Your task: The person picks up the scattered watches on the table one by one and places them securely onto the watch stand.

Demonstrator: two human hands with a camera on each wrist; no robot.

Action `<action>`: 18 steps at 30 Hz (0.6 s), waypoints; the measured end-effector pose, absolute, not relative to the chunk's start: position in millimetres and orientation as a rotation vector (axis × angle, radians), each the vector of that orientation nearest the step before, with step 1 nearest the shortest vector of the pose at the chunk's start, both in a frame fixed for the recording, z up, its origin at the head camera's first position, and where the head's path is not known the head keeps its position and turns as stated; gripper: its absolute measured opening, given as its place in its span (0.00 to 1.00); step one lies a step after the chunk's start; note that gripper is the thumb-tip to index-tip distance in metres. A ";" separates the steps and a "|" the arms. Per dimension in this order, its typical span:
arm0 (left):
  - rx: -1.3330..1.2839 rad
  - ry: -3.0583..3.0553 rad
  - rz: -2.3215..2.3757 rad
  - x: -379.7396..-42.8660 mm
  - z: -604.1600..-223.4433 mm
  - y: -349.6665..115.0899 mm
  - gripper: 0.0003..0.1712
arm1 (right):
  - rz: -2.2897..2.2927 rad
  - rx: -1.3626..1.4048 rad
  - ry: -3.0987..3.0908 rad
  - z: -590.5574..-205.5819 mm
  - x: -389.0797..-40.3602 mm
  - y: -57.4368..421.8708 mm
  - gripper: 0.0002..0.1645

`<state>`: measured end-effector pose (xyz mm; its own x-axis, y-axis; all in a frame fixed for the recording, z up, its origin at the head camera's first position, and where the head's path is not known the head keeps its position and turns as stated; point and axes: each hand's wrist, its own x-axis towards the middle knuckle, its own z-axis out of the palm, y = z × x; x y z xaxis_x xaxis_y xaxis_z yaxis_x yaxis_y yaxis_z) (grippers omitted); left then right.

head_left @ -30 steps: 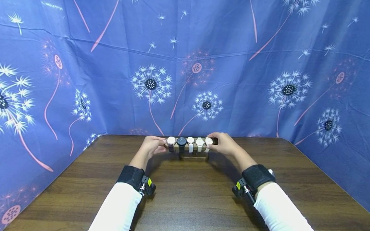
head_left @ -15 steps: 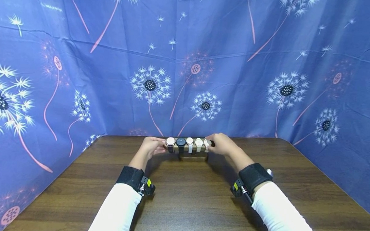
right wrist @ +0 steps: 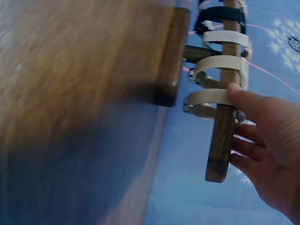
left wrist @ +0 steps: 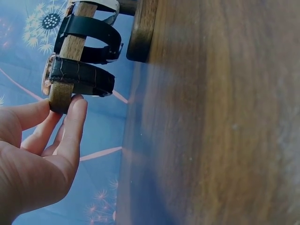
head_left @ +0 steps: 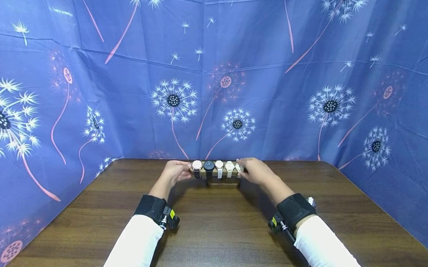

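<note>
A wooden watch stand (head_left: 223, 181) with a T-shaped bar stands near the table's far edge. Several watches are looped over its bar. At the left end, my left hand (head_left: 172, 172) pinches the bar tip between thumb and fingers, beside a dark-strapped watch (left wrist: 77, 75). My right hand (head_left: 256, 171) grips the rightmost watch (right wrist: 206, 97), a cream-strapped one, its thumb on the strap and its fingers behind. Bare wood of the bar (right wrist: 219, 145) extends past that watch in the right wrist view. Between them hang a black watch (head_left: 209, 166), a white-strapped watch (head_left: 219, 165) and another cream-strapped watch (head_left: 229, 166).
The brown wooden table (head_left: 210, 227) spreads out in front of the stand. Behind it hangs a blue curtain (head_left: 272, 92) with dandelion prints. Each wrist wears a black band with a small camera.
My right hand has shifted slightly left and now covers more of the rightmost watch, which sits a little nearer its neighbour. My left hand stays at the bar's left end.
</note>
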<state>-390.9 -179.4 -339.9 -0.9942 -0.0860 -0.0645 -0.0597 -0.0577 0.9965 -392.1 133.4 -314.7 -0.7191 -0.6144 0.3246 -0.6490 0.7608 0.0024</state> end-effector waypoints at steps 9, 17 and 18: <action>0.176 -2.186 -2.222 -385.2 -335.2 -179.9 0.16 | 0.366 0.828 -2.685 -297.9 -381.0 168.1 0.35; 0.154 -2.253 -2.193 -370.6 -327.2 -190.5 0.19 | 0.460 0.742 -2.626 -291.2 -365.6 226.7 0.21; 0.146 -2.247 -2.204 -368.0 -326.1 -191.7 0.19 | 0.484 0.734 -2.634 -290.0 -362.5 234.3 0.20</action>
